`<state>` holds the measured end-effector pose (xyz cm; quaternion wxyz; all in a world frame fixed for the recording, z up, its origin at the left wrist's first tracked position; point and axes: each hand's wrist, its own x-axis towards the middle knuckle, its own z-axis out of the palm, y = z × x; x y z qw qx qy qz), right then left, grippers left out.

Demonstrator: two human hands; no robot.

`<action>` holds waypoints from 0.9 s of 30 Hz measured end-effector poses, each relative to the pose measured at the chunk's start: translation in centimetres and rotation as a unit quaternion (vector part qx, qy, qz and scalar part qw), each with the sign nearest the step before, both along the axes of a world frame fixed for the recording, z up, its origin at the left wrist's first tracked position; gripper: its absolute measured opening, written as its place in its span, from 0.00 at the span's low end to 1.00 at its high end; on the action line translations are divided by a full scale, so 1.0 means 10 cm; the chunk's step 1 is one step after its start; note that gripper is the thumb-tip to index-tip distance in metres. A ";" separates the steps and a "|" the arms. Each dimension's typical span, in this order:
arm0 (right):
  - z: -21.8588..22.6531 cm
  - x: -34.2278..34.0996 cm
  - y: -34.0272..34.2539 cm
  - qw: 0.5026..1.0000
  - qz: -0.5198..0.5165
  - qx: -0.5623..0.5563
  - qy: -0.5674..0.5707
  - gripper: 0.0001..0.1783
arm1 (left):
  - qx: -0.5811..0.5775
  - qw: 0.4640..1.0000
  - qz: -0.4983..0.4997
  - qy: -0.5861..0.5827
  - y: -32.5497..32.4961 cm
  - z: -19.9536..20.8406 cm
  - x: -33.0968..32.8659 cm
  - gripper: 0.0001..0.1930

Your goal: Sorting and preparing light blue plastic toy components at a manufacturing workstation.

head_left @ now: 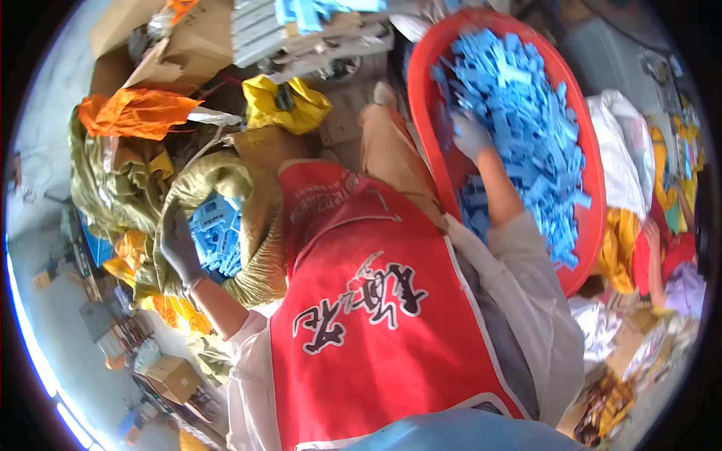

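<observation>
My left hand [179, 244], in a grey glove, rests on the rim of an olive woven sack [241, 180] with blue plastic parts [218, 233] inside it; whether it grips the rim I cannot tell. My right hand [470, 135], also gloved, reaches into a big red basin [594, 225] heaped with blue plastic pieces [526, 113]. Its fingers are sunk among the pieces, so what it holds is hidden. A red apron [376, 331] with white markings covers my front between both arms.
An orange bag [135, 113] and a yellow bag [286, 101] lie beyond the sack. Cardboard boxes [188, 37] stand at the top left. A white bag [624, 150] sits right of the basin. A person in red and yellow [662, 255] is at the right edge.
</observation>
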<state>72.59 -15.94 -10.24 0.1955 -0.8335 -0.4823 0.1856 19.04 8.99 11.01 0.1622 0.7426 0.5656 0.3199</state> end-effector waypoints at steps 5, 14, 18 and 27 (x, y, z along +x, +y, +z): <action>-0.13 0.12 -0.61 0.997 -0.064 -0.035 0.009 0.20 | 0.034 0.996 -0.079 0.004 0.11 0.14 0.59 0.12; 0.85 0.10 -0.69 0.973 -0.113 0.175 0.102 0.22 | 0.115 0.950 -0.286 -0.054 0.48 0.52 2.02 0.13; 1.13 -0.04 -0.62 0.902 -0.206 0.227 0.306 0.23 | 0.142 0.929 -0.341 -0.007 0.69 0.59 2.47 0.21; 1.53 -0.13 -0.23 0.724 -0.210 0.444 0.484 0.19 | 0.062 0.898 -0.436 0.029 0.90 0.78 2.95 0.21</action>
